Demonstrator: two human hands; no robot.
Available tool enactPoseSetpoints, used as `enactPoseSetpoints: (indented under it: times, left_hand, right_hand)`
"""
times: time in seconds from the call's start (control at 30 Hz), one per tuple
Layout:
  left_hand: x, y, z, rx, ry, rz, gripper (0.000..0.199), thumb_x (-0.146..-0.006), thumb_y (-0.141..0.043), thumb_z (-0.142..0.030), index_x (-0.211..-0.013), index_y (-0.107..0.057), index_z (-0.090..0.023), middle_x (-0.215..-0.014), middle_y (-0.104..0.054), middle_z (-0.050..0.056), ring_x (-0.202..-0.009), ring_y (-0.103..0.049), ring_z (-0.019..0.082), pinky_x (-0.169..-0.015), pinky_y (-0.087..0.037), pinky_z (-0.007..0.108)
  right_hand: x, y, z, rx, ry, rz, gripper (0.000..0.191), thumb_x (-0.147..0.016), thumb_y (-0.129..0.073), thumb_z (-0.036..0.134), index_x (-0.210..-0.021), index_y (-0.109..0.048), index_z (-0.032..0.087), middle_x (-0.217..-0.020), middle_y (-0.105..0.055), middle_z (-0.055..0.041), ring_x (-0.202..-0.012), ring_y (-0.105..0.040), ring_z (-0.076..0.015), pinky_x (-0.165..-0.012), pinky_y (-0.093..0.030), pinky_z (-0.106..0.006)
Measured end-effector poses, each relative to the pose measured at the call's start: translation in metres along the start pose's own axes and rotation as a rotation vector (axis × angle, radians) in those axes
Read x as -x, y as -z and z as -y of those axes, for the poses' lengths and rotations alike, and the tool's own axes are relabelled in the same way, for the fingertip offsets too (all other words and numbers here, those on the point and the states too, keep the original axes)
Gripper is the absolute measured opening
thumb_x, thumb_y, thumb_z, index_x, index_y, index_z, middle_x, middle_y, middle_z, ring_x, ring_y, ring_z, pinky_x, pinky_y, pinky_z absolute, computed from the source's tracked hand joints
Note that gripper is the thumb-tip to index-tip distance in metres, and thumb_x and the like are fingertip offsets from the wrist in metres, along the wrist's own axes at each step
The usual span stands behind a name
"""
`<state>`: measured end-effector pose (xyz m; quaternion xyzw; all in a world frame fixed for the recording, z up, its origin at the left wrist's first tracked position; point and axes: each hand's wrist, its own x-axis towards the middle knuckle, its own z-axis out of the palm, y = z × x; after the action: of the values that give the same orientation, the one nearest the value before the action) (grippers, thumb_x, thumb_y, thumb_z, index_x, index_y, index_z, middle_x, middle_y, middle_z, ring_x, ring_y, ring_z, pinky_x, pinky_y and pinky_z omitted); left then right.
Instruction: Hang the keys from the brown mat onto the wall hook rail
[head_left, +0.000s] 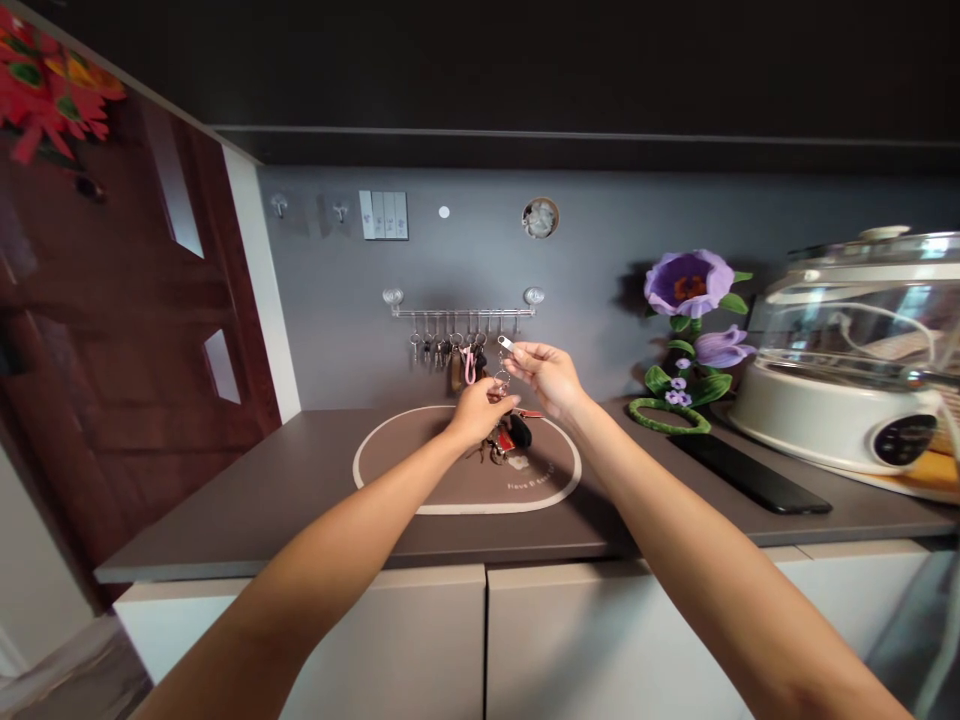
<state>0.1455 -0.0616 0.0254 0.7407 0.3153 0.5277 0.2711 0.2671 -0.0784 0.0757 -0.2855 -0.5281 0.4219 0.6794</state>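
Observation:
My right hand [549,375] pinches a small silver key ring piece [505,343] in front of the hook rail. My left hand [480,408] is just below and to the left, its fingers closed on the rings of the same bunch. From the hands hangs a bunch of keys [496,453] with a red tag and a black fob [519,431], over the brown oval mat [405,490]. Behind, the hook rail [465,313] on the wall holds several sets of keys, one with a pink strap [470,365].
On the right of the counter [240,480] stand a purple plush flower [688,285], a black phone [750,472] and a white appliance with a clear lid [817,410]. A dark cabinet [480,70] overhangs the counter. Red flowers [60,90] hang at the upper left.

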Motion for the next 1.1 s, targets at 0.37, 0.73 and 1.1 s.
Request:
enactPoseSetpoints:
  times: [0.37,0.73,1.1]
  left_hand:
    - [0.000,0.020,0.006,0.270,0.021,0.008,0.027,-0.073,-0.057,-0.032,-0.091,-0.048,-0.014,-0.073,-0.063,0.005,-0.074,-0.061,0.015,-0.073,-0.044,0.029]
    - [-0.001,0.032,0.001,0.512,0.186,0.032,0.028,-0.065,-0.065,-0.030,-0.085,-0.053,-0.013,-0.074,-0.062,0.004,-0.071,-0.060,0.013,-0.074,-0.046,0.031]
    - [-0.011,0.046,0.008,0.551,0.270,-0.004,0.026,-0.062,-0.067,-0.030,-0.080,-0.059,-0.014,-0.077,-0.061,0.002,-0.071,-0.056,0.009,-0.073,-0.044,0.027]
  right_hand:
    - [0.003,-0.005,-0.002,-0.060,0.027,0.010,0.010,-0.068,-0.065,0.019,-0.075,-0.060,0.016,-0.075,-0.061,-0.0008,-0.071,-0.060,-0.0091,-0.083,-0.049,-0.027]
    - [0.006,-0.003,-0.015,-0.077,0.019,0.050,0.017,-0.064,-0.068,0.022,-0.078,-0.060,0.017,-0.076,-0.060,-0.0002,-0.072,-0.060,-0.0094,-0.085,-0.048,-0.027]
    - [0.005,0.007,-0.020,-0.127,0.012,-0.014,0.015,-0.063,-0.069,0.020,-0.076,-0.061,0.018,-0.072,-0.061,0.0004,-0.069,-0.059,-0.0088,-0.080,-0.049,-0.025]
